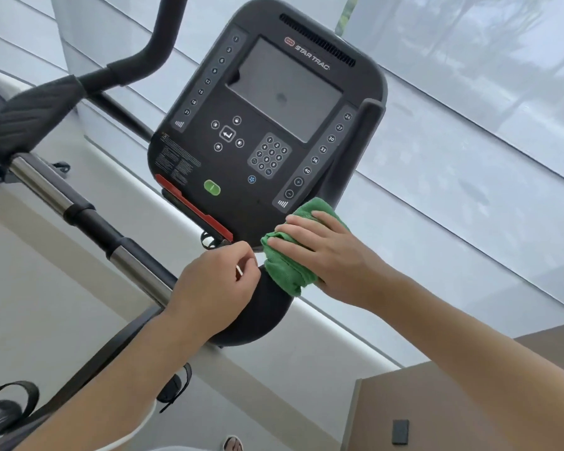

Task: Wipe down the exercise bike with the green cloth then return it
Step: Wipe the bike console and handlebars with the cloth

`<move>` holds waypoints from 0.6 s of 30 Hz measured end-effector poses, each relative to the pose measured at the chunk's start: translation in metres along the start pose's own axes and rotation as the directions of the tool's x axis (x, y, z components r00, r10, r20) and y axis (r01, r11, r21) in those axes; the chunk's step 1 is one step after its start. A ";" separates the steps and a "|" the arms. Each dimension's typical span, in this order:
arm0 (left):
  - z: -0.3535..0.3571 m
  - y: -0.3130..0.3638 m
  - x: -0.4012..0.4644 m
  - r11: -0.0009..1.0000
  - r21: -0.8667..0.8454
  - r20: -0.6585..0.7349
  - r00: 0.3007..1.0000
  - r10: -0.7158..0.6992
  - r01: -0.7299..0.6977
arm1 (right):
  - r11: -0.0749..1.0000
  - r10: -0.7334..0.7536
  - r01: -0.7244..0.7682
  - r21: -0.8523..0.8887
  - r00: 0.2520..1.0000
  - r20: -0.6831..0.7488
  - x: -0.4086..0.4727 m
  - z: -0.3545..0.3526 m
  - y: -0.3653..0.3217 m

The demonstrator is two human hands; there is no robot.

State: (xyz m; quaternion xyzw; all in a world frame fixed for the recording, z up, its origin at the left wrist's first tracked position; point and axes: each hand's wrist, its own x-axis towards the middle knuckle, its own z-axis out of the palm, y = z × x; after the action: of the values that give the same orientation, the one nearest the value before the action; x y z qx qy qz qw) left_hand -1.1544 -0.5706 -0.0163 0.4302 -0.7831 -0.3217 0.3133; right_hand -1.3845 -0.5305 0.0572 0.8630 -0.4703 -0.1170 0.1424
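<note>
The exercise bike [267, 131] tilts its console up and to the right, and the column below it runs down-left from the grip. The right hand [323, 255] presses the green cloth [285, 271] flat on that column with fingers spread. The left hand [215, 281], just beside it, pinches something too small to identify. No containers show.

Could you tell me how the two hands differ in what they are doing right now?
The right hand presses the green cloth against the bike's black console stem with fingers fairly straight; the left hand has curled fingers pinching something small and touches no cloth. Both are just below the console.
</note>
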 end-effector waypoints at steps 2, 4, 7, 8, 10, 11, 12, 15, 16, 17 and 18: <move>0.005 0.000 0.000 0.997 0.080 -0.013 1.000 -0.009 0.010 | 0.996 -0.087 0.088 -0.023 0.995 0.058 0.022 -0.001 0.012; 0.007 0.001 0.002 0.995 0.102 -0.002 1.000 -0.016 0.016 | 0.985 -0.158 0.169 -0.047 0.971 0.179 0.043 -0.008 0.019; 0.007 0.001 0.004 0.994 0.105 0.015 0.999 -0.028 0.027 | 0.967 -0.207 0.247 -0.068 0.909 0.362 0.063 -0.019 0.024; 0.008 0.001 0.004 0.993 0.112 0.013 1.000 -0.027 0.026 | 0.960 -0.225 0.271 -0.068 0.895 0.384 0.067 -0.020 0.026; 0.009 0.001 0.003 0.992 0.124 0.000 1.000 -0.031 0.031 | 0.948 -0.277 0.314 -0.056 0.899 0.339 0.070 -0.016 0.029; 0.009 0.001 0.003 0.991 0.128 -0.004 0.999 -0.033 0.033 | 0.945 -0.301 0.324 -0.040 0.913 0.273 0.068 -0.011 0.031; 0.009 0.001 0.003 0.991 0.131 -0.005 0.999 -0.036 0.037 | 0.944 -0.321 0.330 -0.020 0.929 0.184 0.064 -0.005 0.033; 0.010 0.000 0.003 0.990 0.137 -0.009 0.999 -0.035 0.036 | 0.959 -0.281 0.282 -0.015 0.953 -0.114 0.046 0.019 0.033; 0.010 0.000 0.003 0.989 0.141 -0.010 0.999 -0.032 0.033 | 0.971 -0.236 0.238 -0.016 0.946 -0.222 0.040 0.026 0.029; 0.010 0.000 0.003 0.989 0.144 -0.011 1.000 -0.029 0.031 | 0.983 -0.178 0.186 -0.007 0.927 -0.331 0.034 0.033 0.024; 0.010 0.000 0.003 0.989 0.147 -0.010 1.000 -0.030 0.031 | 0.992 -0.110 0.127 0.012 0.895 -0.431 0.028 0.041 0.017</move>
State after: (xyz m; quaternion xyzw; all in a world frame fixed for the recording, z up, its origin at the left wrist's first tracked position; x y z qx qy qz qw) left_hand -1.1635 -0.5710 -0.0221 0.4654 -0.7968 -0.2659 0.2789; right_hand -1.3961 -0.5687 0.0234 0.8973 -0.3760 0.0770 0.2180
